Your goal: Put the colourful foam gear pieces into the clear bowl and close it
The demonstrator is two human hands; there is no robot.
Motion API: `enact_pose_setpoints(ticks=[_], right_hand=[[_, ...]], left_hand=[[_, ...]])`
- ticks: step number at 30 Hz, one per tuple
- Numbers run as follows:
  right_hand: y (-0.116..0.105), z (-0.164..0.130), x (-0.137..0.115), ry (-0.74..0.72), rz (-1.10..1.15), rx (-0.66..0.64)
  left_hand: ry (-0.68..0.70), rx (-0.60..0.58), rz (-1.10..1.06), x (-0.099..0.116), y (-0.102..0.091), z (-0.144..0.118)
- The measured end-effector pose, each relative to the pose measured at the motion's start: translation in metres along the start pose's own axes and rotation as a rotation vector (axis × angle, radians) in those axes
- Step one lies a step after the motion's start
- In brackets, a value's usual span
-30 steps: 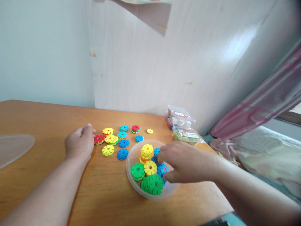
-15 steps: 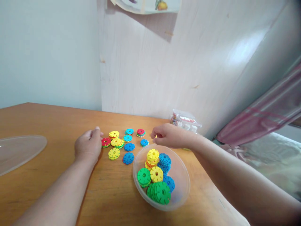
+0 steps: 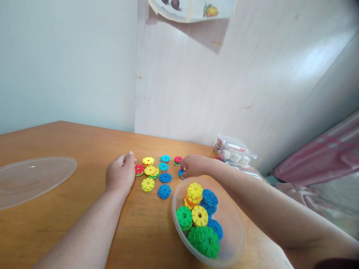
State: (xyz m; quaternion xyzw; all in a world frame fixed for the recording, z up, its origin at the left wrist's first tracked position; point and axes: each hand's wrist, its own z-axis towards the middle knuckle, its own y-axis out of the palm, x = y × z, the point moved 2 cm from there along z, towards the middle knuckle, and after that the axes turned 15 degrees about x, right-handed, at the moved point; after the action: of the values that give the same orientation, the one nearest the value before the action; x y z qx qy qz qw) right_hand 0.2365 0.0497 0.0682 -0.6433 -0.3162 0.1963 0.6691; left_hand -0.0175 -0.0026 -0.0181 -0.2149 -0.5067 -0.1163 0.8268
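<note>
Out of the clear bowl point(image 3: 237, 228) and across the rim comes the right hand point(image 3: 193, 166), now settling among the loose discs on the wooden table point(image 3: 70, 209), fingers curled down over a blue disc point(image 3: 181, 173) at the cluster's right edge; whether they actually pinch it I can't tell. Left hand point(image 3: 120, 175) rests loosely curled, fingertips touching a red disc point(image 3: 139, 170). Best handled with a light fingertip grip on the rim, lifting straight so neighbouring discs stay put.
</note>
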Motion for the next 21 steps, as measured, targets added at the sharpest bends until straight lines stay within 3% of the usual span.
enact_pose_setpoints(ticks=[6,12,16,21], right_hand=[[-0.011,-0.011,0.011,0.029,0.059,0.094],[-0.06,-0.084,0.009,0.077,0.208,0.264],[-0.077,-0.135,-0.007,0.081,0.206,0.18],[-0.071,-0.166,-0.029,0.051,0.168,0.113]], left_hand=[[0.005,0.01,-0.011,0.0,0.001,0.0],[0.007,0.006,0.017,-0.001,0.001,0.002],[-0.01,0.019,-0.013,-0.002,0.003,0.002],[0.007,0.031,-0.021,-0.006,0.006,0.004]])
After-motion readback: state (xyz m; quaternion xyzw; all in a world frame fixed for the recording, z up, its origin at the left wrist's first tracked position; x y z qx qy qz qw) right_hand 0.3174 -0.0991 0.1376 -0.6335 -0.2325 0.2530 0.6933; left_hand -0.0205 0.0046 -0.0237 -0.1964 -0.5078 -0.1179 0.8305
